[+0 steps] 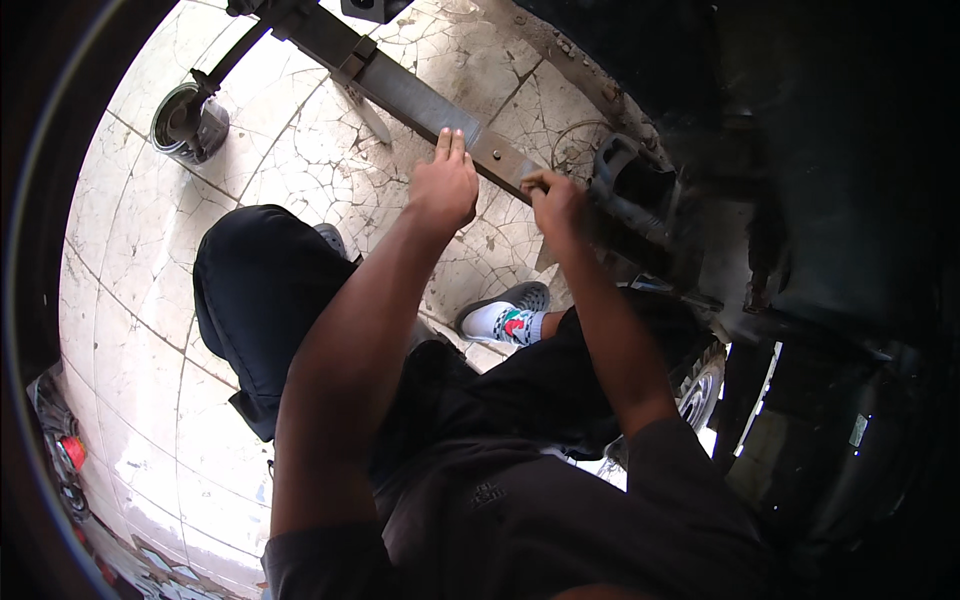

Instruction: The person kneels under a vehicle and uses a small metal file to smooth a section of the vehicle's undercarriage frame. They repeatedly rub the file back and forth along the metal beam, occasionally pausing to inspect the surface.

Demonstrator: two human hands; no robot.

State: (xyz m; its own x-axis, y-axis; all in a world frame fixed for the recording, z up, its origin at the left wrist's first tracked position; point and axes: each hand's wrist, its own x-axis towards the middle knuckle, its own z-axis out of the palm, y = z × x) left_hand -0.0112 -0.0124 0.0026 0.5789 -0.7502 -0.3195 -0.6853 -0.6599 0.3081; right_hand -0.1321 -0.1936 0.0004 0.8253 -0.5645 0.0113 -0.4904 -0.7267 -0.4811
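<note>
A long flat metal bar (420, 98) runs slantwise from the upper left down to the right in front of me. Its upper face is grey, then turns brownish around a small round bolt (497, 155). My left hand (446, 185) rests on the near edge of the bar, fingers stretched out and pointing away from me. Farther along to the right, my right hand (557, 207) has its fingers curled in at the bar's edge. Whatever lies inside those fingers is hidden. A bracket-like band (357, 58) crosses the bar beyond my left hand.
An open tin can (178, 150) with dark contents stands on the cracked tile floor (285, 130) at the left. A dark rod (238, 60) slants toward it. Right of my hands lies a grey hollow part (630, 180). Dark machinery fills the right; part of a wheel (705, 390) shows below.
</note>
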